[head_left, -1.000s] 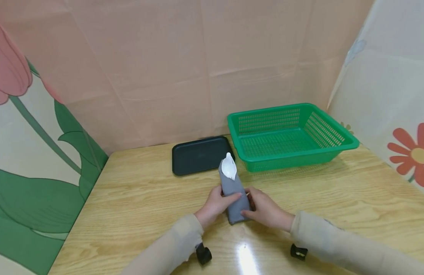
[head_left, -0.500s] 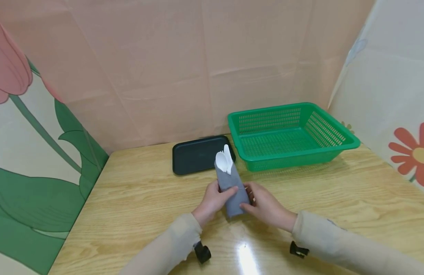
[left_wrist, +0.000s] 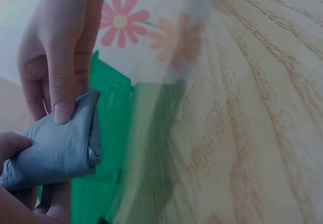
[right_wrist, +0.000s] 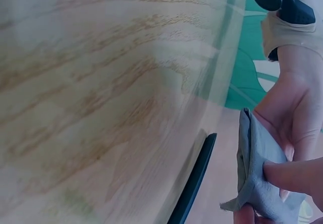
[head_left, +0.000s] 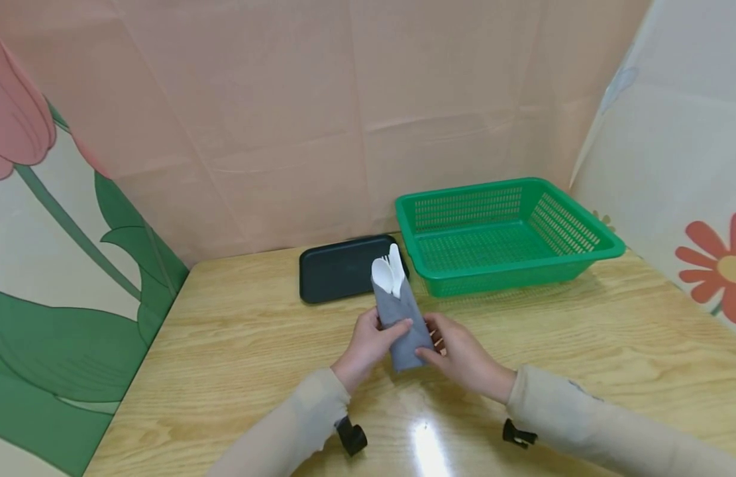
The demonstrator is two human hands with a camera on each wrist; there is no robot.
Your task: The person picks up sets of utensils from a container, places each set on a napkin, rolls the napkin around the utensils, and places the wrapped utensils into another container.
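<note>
A folded grey napkin (head_left: 406,338) forms a narrow pouch, tilted away from me above the table. From its far end stick out a white spoon (head_left: 382,274), a white knife (head_left: 396,265) and the tines of a white fork (head_left: 387,259). My left hand (head_left: 368,344) grips the pouch from the left, thumb across its front. On the other side my right hand (head_left: 463,354) pinches the lower right edge between thumb and fingers. In the left wrist view the napkin's layered bottom end (left_wrist: 93,148) shows, with the cutlery hidden.
A black tray (head_left: 338,271) lies behind the hands near the back edge of the wooden table (head_left: 236,344). Right of it stands a green plastic basket (head_left: 481,248) with slotted walls. A pink cloth (head_left: 272,119) hangs behind the table.
Both hands have raised the napkin pouch slightly and moved it away from me. Its front has turned, so the spoon, knife and fork tines now show separately.
</note>
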